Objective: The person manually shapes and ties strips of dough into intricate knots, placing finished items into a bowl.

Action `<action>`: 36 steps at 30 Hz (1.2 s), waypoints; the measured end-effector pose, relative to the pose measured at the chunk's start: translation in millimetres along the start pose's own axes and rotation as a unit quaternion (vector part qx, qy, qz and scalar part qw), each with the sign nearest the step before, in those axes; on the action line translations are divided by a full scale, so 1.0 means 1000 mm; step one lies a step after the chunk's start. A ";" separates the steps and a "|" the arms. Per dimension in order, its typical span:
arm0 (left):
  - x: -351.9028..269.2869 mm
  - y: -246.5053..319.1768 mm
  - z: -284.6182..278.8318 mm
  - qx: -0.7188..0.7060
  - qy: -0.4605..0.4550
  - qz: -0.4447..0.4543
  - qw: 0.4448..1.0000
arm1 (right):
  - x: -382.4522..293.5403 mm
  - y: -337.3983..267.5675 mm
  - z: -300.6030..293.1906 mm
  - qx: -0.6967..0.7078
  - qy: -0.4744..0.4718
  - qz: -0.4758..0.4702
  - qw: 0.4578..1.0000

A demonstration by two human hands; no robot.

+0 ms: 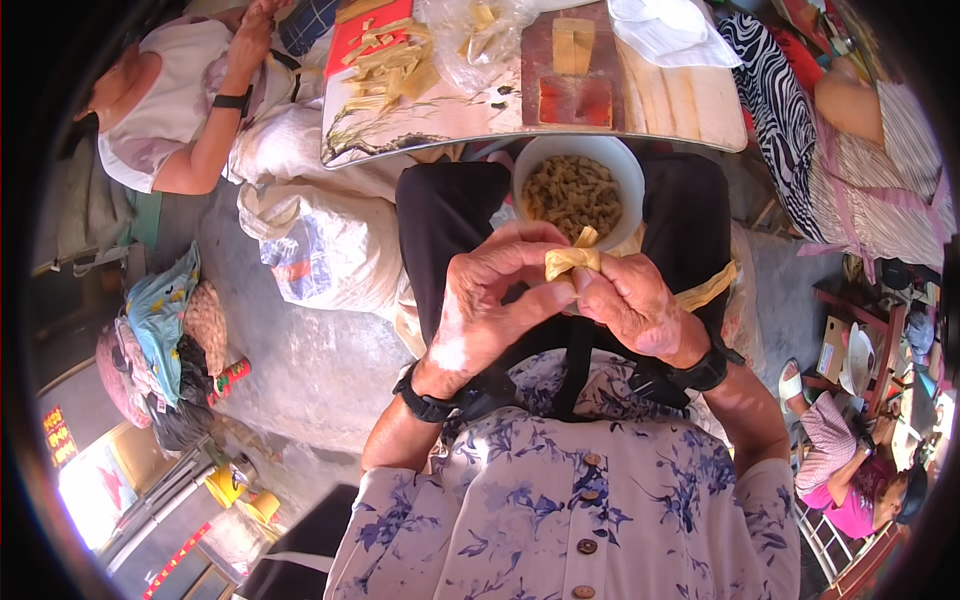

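A pale-yellow flat strip (571,262), folded into a small knot-like shape, is held between my two hands. My left hand (491,296) has its thumb and fingers at the left side of the fold, while my right hand (634,300) pinches its right side. One short end sticks up above the fold. Just beyond my fingers, between my knees, stands a white bucket (634,180) holding many small brownish folded pieces (574,191). Another length of yellow strip (709,289) shows past my right wrist over my thigh; whether it joins the held piece is hidden.
On the table (442,124) ahead are a pile of yellow strips (394,71), a clear plastic bag (487,45), a wooden block (573,46) and a white cloth (667,34). A woven sack (330,240) stands at my left. Other people sit left, right and lower right.
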State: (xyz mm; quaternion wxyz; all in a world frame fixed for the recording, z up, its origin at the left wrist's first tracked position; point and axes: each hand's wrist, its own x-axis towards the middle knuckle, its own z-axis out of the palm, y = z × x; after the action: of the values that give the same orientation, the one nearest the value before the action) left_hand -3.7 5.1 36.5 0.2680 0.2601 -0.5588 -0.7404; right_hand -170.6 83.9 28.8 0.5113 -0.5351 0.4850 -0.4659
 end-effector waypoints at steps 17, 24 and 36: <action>0.002 0.005 0.016 -0.356 -0.041 -0.093 0.929 | -0.005 -0.009 -0.001 -0.091 0.055 -0.137 0.985; 0.002 0.000 0.019 -0.345 -0.136 -0.053 0.927 | -0.004 -0.015 0.003 -0.211 0.056 -0.259 0.941; -0.006 0.005 0.014 0.101 -0.033 -0.015 0.994 | -0.015 -0.011 -0.018 -0.540 0.087 -0.284 0.787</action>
State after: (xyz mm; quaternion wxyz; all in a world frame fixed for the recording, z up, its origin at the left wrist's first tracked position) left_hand -8.6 17.3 45.4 0.2108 0.2695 -0.6357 -0.6920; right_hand -189.7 97.3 40.7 -0.0612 -0.7947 0.5262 -0.2965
